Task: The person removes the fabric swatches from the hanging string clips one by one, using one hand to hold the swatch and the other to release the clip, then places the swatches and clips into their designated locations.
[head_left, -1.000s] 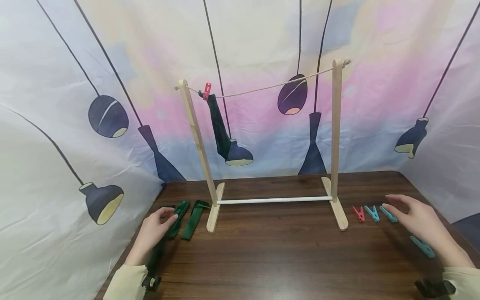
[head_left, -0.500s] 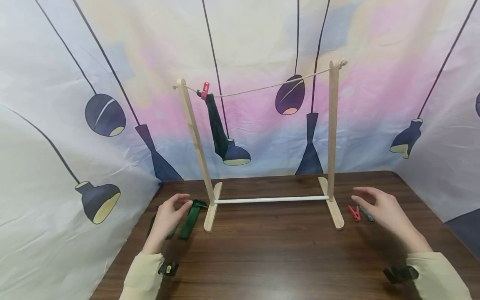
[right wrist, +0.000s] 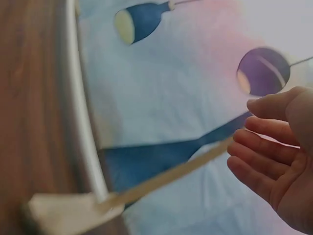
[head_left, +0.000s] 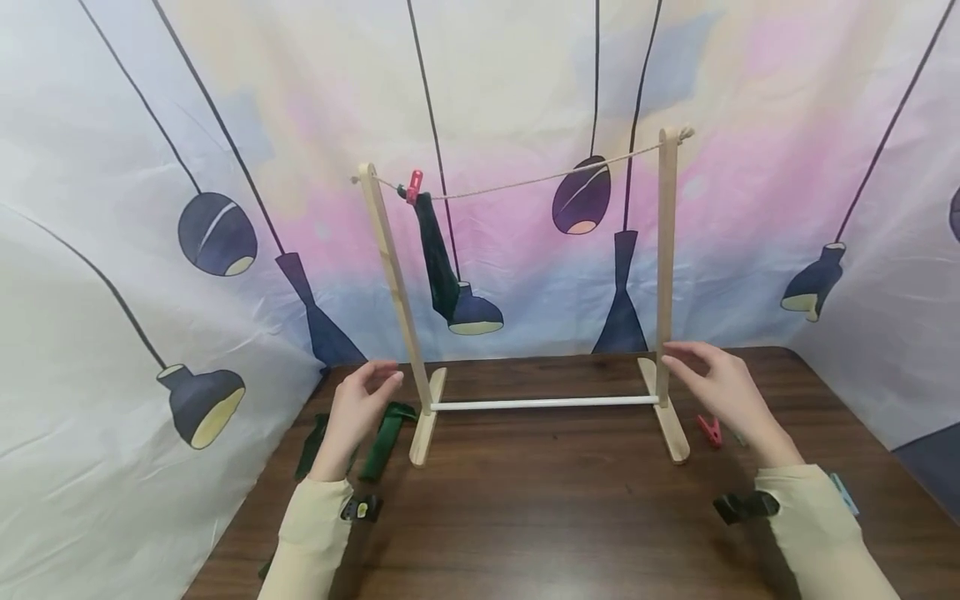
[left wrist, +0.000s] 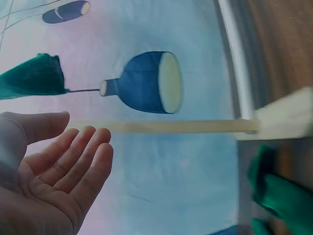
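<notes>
My left hand (head_left: 358, 421) hovers just left of the wooden drying rack (head_left: 395, 287), fingers loosely bent, holding nothing. Below it, dark green velvety cloth strips (head_left: 384, 443) lie on the table, partly hidden by the hand. My right hand (head_left: 723, 400) is raised beside the right post (head_left: 666, 275), its fingers relaxed; whether they touch the wood I cannot tell. In the right wrist view, that palm (right wrist: 288, 191) is bare. From the rope (head_left: 517, 183) hangs a green cloth piece (head_left: 437, 258), held by a red clothespin (head_left: 414, 188) near the left post.
A red clothespin (head_left: 709, 431) lies right of the rack's right foot (head_left: 667, 425). Near my right sleeve, a light blue clothespin (head_left: 845, 495) shows in part. A white crossbar (head_left: 543, 403) joins the posts low down. Behind the brown table (head_left: 555, 517) hangs a lamp-printed curtain (head_left: 517, 75).
Both hands have moved inward and upward, the left away from the cloth strips, the right from the clothespins to the right post. Neither carries anything. The hanging cloth stays put.
</notes>
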